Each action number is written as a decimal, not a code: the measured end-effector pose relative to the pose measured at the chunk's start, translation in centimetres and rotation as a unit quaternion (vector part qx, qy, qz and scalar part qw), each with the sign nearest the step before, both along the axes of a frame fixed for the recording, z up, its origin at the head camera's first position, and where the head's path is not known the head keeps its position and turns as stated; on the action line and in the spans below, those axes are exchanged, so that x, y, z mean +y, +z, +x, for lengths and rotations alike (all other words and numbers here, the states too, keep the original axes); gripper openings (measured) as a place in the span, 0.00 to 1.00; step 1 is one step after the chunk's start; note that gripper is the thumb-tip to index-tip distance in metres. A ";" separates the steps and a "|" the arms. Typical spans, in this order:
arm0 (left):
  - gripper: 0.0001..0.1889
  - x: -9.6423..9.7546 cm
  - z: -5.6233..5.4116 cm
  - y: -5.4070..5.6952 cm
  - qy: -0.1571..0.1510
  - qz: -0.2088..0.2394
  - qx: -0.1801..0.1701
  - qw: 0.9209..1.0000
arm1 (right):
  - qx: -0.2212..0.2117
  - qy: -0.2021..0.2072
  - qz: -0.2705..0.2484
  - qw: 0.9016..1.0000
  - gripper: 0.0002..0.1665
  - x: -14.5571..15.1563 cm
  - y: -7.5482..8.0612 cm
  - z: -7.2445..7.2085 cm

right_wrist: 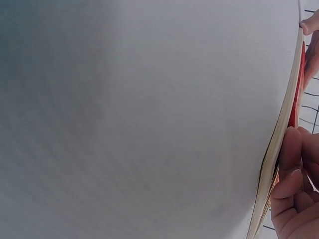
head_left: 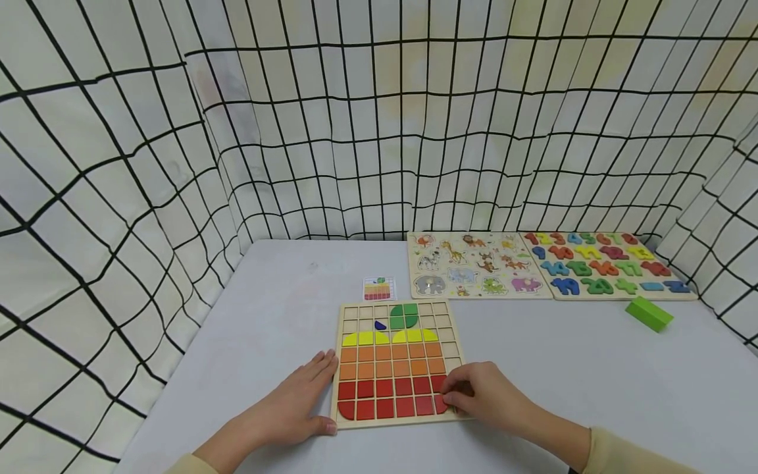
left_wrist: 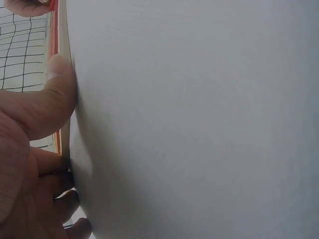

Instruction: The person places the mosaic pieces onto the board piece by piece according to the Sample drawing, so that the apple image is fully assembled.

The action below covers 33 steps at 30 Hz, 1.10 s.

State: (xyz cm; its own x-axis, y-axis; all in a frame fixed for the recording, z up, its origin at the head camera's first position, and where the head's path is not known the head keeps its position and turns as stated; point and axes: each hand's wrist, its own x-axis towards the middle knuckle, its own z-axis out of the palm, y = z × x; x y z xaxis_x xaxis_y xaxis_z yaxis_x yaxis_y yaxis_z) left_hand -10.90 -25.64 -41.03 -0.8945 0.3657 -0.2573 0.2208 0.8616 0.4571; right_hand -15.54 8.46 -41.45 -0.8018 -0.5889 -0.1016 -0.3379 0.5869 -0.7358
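A square wooden grid board lies on the table, filled with red, orange, yellow and green tiles and one dark blue tile. My left hand rests at the board's left side, fingers extended and thumb at the lower left corner; in the left wrist view the thumb touches the board's edge. At the lower right, my right hand has curled fingers, with thumb and forefinger at the rounded red corner tile. Fingertips partly cover that tile. A green leaf shape sits near the top.
Behind the board lies a small picture card with a similar coloured pattern. An animal puzzle board and a number puzzle board lie at the back right, near a green block. Black netting over white cloth surrounds the table.
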 end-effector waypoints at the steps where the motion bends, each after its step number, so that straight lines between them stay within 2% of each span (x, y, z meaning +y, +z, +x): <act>1: 0.55 0.0 0.0 0.0 0.000 -0.001 0.000 1.000 | -0.001 -0.001 0.000 1.000 0.02 0.0 0.0 0.0; 17: 0.55 0.1 0.1 0.1 0.010 -0.001 -0.004 1.000 | 0.021 -0.006 0.034 0.999 0.03 -0.1 0.3 0.3; 25: 0.55 0.2 0.1 0.2 0.011 -0.002 -0.004 1.000 | 0.029 -0.012 0.058 0.998 0.08 -0.5 0.4 0.4; 33: 0.55 0.1 0.0 0.0 0.012 0.000 -0.008 1.000 | 0.053 -0.006 0.058 0.997 0.13 -0.4 0.6 0.6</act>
State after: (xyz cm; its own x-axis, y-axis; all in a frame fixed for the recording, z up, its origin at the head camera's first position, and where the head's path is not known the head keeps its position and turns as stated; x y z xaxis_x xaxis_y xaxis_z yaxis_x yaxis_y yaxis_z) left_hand -10.88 -25.52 -41.00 -0.8988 0.3435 -0.2721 0.1917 0.8666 0.4607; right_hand -14.94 8.06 -40.87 -0.8187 -0.5683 -0.0823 -0.4026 0.6703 -0.6234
